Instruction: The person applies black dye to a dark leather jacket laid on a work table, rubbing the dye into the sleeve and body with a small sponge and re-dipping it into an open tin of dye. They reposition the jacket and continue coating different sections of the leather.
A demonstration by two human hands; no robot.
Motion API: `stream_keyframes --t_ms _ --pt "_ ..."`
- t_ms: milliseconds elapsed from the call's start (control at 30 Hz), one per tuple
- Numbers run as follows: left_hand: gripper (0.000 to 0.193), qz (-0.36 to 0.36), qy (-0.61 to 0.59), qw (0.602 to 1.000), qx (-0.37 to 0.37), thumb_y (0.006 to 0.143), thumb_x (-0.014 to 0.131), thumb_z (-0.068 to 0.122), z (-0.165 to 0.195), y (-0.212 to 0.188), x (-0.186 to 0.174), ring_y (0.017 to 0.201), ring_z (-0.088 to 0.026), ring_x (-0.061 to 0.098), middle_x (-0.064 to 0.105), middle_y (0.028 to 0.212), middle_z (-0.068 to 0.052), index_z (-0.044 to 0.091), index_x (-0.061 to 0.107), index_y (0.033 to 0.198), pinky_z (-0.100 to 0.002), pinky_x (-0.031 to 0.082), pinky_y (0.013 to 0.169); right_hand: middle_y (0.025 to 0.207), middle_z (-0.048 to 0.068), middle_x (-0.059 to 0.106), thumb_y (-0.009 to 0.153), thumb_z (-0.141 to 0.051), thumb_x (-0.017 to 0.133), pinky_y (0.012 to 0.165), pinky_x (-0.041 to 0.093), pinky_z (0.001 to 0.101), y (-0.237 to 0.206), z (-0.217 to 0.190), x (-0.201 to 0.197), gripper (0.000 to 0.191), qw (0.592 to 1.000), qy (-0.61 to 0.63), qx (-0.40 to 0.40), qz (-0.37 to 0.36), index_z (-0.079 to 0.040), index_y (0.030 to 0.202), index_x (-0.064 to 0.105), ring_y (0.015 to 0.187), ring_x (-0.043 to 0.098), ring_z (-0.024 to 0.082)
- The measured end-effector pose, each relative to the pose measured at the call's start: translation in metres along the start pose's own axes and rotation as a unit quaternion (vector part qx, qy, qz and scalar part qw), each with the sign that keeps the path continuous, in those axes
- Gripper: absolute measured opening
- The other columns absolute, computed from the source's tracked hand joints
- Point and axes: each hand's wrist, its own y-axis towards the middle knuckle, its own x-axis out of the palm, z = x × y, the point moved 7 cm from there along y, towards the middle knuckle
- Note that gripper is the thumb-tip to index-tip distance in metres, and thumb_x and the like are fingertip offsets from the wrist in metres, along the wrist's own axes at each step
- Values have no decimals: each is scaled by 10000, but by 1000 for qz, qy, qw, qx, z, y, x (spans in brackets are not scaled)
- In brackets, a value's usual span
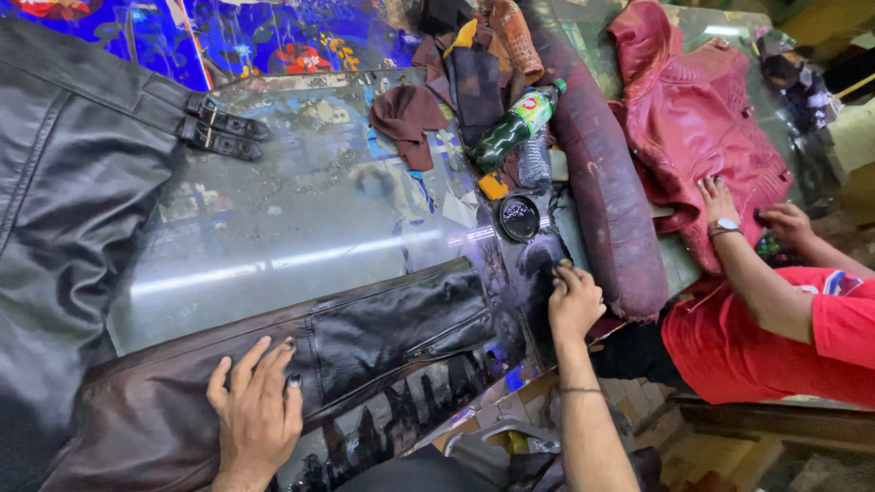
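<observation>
A dark leather sleeve (392,328), brown near me and glossy black further along, lies across the glass tabletop (292,228). My left hand (258,410) rests flat on the brown part, fingers spread, pinning it down. My right hand (574,299) is curled at the sleeve's far end, fingers closed on a small dark pad (558,270) pressed to the black-stained surface. An open round tin of black polish (519,219) sits just beyond that hand.
A black leather jacket (73,182) with buckled straps (223,128) covers the left side. A green bottle (515,126), a clear bottle (534,159) and a brown cloth (406,114) lie beyond the tin. A person in a red shirt (775,337) holds a red jacket (693,118) beside a maroon leather roll (606,182).
</observation>
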Motion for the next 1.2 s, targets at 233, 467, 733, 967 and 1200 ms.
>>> stream_keyframes --t_ms 233,467,733,967,1200 --pt "411 1 28 1000 1 841 615 139 6 3 -3 1395 -235 500 642 1341 -47 59 609 1244 -510 202 1224 1147 29 738 857 -37 706 937 491 411 7 -14 17 195 946 223 -216 -97 -131 1012 778 1099 644 270" --pt "545 -4 31 999 -23 827 624 157 5 7 -4 1367 -266 487 599 1429 -105 34 575 1356 -494 246 1159 1079 87 752 829 -78 734 804 512 455 -8 41 -1 225 987 84 -125 -60 -96 1048 784 958 681 346" --pt "561 5 72 995 -70 834 627 166 13 14 6 1370 -275 456 599 1441 -92 38 562 1377 -513 271 1130 1143 90 708 829 -121 736 879 505 433 -35 -39 -30 232 931 255 -197 -169 -140 1059 759 1040 658 302" --pt "564 -7 85 996 -37 857 613 184 15 11 10 1433 -306 402 556 1463 -114 35 543 1397 -536 233 1172 1087 -51 723 759 -21 701 853 388 442 -43 -138 -32 302 912 176 -361 -83 -249 944 770 1008 652 207" --pt "560 -15 86 995 -46 874 607 185 9 9 11 1436 -296 393 547 1475 -112 32 531 1407 -533 227 1169 1140 -35 672 684 -95 685 855 377 482 -83 -196 -46 318 808 231 -532 -104 -215 967 769 1028 604 225"
